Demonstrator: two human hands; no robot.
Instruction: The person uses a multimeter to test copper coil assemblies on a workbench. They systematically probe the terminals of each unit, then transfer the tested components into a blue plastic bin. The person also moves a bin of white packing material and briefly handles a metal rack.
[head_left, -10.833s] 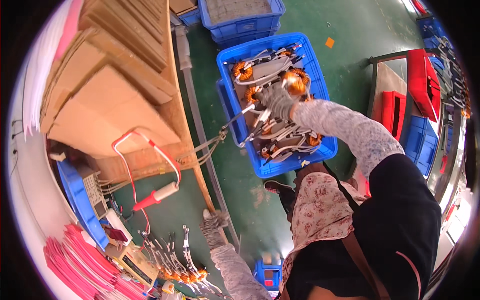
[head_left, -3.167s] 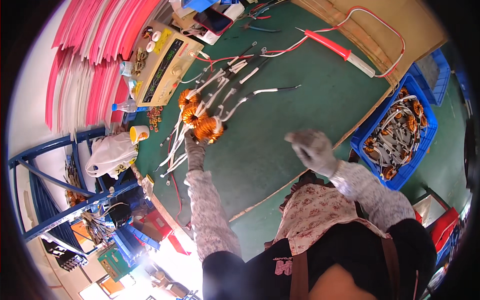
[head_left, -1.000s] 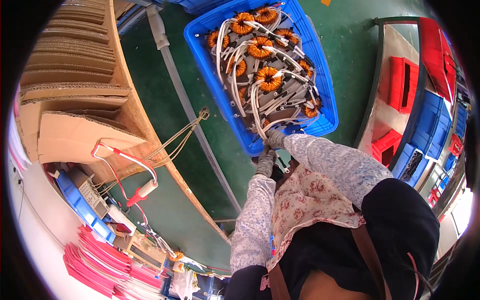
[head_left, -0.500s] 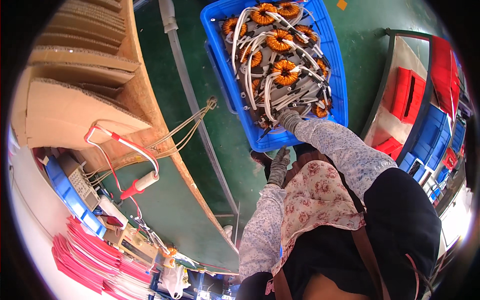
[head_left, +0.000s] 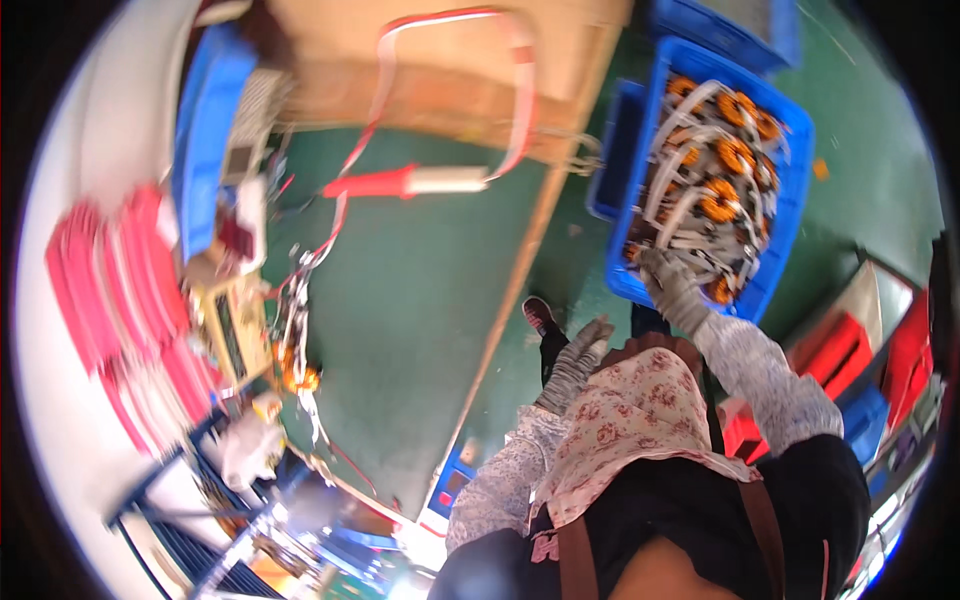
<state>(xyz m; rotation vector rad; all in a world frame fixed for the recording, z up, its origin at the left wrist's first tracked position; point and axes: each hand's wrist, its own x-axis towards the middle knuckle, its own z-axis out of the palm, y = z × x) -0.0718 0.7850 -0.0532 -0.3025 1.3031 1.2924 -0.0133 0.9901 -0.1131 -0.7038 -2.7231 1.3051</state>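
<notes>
so, far left: pink and white sleeves [head_left: 120,290] bunched up, blue tray [head_left: 205,140] above them in view, then a cream bench box [head_left: 235,330] at the side of the green table [head_left: 420,330]. just right of it an orange coil [head_left: 300,378] on the table, too smeared to count whether it's one or more. white plastic bag [head_left: 250,447] below that. mid-table, far side: red and white probe [head_left: 410,182] lying crosswise, cable looping up over the cardboard [head_left: 450,45].

right of the table edge: left hand [head_left: 575,372], gloved, fingers extended and parted, nothing visible in it. it's in front of the apron [head_left: 640,420], outside the bin, touching no coil.

then the right hand [head_left: 680,290], gloved, over the near left corner of the blue bin [head_left: 785,230], fingertips down by the white leads [head_left: 674,220]. can't tell if it's clamped on any or just resting, too blurred. hands are apart from each other.

key relation: bin coils [head_left: 720,200] lie ahead of the right hand and a bit to its right. bin's long axis runs away from the body, leaning slightly right. right hand is clearly nearer. table coil is the opposite way, well left, left hand nearer.

far right: red boxes [head_left: 840,350] beyond the right forearm.
</notes>
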